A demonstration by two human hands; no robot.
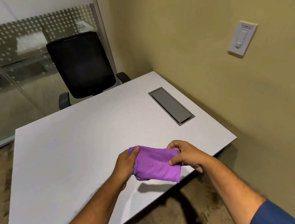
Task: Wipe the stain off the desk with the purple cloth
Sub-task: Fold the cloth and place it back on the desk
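A folded purple cloth (155,162) is held in the air just above the near right part of the grey desk (75,154), casting a shadow on the desktop below it. My left hand (127,164) grips the cloth's left end, thumb on top. My right hand (185,156) pinches its right end between thumb and fingers. I can make out no stain on the visible desk surface; a faint pale streak lies on the desk below the cloth.
A grey cable hatch (171,106) is set into the desk's far right. A black office chair (83,65) stands behind the desk's far edge, before a glass partition. A wall with a light switch (243,40) runs along the right.
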